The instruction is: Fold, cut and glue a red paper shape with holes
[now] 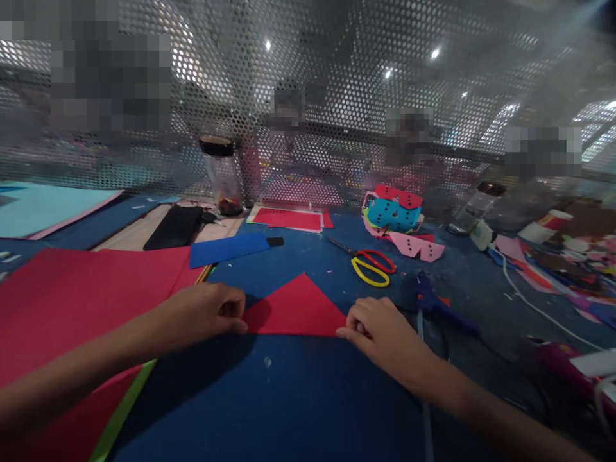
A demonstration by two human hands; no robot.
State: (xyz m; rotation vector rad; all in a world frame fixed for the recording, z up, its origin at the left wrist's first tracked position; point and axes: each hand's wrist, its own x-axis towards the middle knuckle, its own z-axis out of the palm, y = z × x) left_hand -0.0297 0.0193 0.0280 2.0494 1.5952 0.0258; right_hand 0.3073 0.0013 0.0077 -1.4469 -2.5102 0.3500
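In the head view, pinching both lower corners of a red paper triangle (298, 311) that lies point-away on the blue bench (269, 410), with the left grip (209, 311) closed, fingers curled to thumb, on the left corner and the right grip (380, 328) closed likewise on the right corner. Showing also, beyond the triangle, scissors (355, 253) with red and yellow handles and a blue strip (228, 249), plus a dark blue glue gun (443, 308) just right of the right grip and large red sheets (106, 289) under the left forearm.
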